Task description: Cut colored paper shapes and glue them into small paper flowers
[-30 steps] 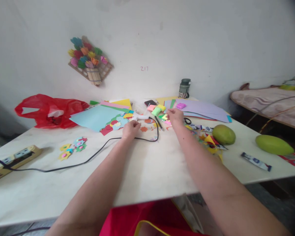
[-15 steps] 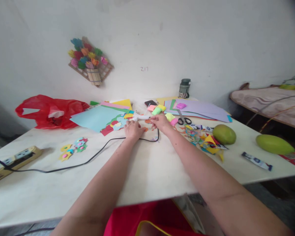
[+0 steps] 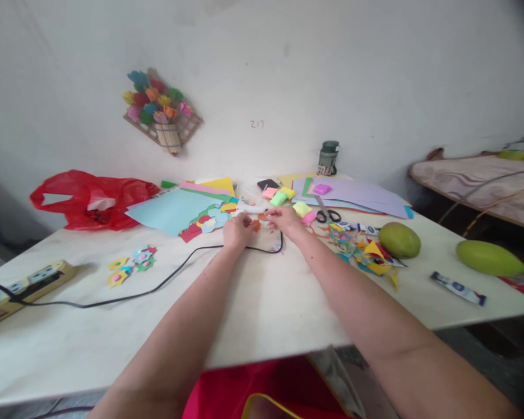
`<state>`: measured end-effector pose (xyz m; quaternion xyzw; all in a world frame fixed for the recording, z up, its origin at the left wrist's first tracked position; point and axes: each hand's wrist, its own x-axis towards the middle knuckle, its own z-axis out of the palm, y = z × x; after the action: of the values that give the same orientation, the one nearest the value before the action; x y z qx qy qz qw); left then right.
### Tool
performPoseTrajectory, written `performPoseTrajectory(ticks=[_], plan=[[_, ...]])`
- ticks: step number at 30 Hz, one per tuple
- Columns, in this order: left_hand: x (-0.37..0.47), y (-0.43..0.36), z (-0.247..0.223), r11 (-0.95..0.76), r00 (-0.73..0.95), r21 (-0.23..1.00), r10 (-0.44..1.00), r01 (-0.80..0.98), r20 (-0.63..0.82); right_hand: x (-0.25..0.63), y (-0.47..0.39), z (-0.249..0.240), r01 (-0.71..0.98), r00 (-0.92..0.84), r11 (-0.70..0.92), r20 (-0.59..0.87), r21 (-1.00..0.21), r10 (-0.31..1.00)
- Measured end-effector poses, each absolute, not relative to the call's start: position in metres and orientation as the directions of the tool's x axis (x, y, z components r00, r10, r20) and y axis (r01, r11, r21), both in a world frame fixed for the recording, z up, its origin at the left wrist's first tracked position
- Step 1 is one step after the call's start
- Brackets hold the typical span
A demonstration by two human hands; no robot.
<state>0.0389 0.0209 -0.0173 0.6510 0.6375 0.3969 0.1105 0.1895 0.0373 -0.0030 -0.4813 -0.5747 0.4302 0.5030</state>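
Note:
Close together at the middle of the table are my two hands. My left hand has its fingers curled, with an orange paper piece at the thumb and fingertips. My right hand is closed in a pinch; another bit of orange shows by its fingertips, but what it grips is too small to make out. Just beyond them lies a white glue gun, its black cord looping under the hands to the left. A coloured paper cutout rests left of my left hand.
Paper flowers and a power strip are on the left, a red plastic bag behind. To the right are scissors, clay packs, paper scraps, two green fruits and a glue tube.
My left hand's fingers have drawn in from a flatter spread to a curl, close to the orange paper. My right hand stays nearly in place. The view has shifted slightly.

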Motion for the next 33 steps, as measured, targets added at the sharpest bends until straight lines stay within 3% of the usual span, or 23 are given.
performPoseTrajectory(ticks=[3, 7, 11, 14, 17, 20, 26, 33], plan=[[0.034, 0.024, -0.018, -0.196, -0.199, 0.784, 0.905, 0.589, 0.375, 0.188, 0.035, 0.000, 0.104, -0.035, 0.166, 0.163, -0.981, 0.986], [0.027, 0.028, -0.021, -0.198, -0.255, 0.877, 0.908, 0.438, 0.332, 0.188, 0.034, -0.001, 0.133, -0.062, 0.169, 0.162, -0.977, 0.985], [0.023, 0.027, -0.021, -0.196, -0.319, 0.913, 0.893, 0.359, 0.317, 0.190, 0.035, -0.005, 0.189, -0.059, 0.176, 0.167, -0.966, 0.984], [0.021, 0.022, -0.015, -0.151, -0.408, 0.967, 0.885, 0.207, 0.225, 0.190, 0.039, -0.009, 0.224, -0.055, 0.175, 0.167, -0.959, 0.984], [0.022, 0.017, -0.008, -0.152, -0.415, 0.988, 0.900, -0.018, 0.131, 0.189, 0.043, -0.010, 0.160, -0.028, 0.153, 0.150, -0.975, 0.988], [0.023, 0.014, -0.002, -0.191, -0.410, 0.975, 0.903, -0.110, 0.130, 0.188, 0.045, -0.009, 0.091, -0.003, 0.126, 0.126, -0.988, 0.992], [0.021, 0.014, 0.000, -0.213, -0.408, 0.969, 0.901, -0.127, 0.144, 0.192, 0.041, -0.004, 0.118, 0.034, 0.152, 0.157, -0.981, 0.987], [0.010, 0.022, -0.008, -0.265, -0.536, 0.958, 0.796, 0.111, 0.282, 0.197, 0.049, -0.007, 0.146, 0.133, 0.244, 0.263, -0.959, 0.956]])
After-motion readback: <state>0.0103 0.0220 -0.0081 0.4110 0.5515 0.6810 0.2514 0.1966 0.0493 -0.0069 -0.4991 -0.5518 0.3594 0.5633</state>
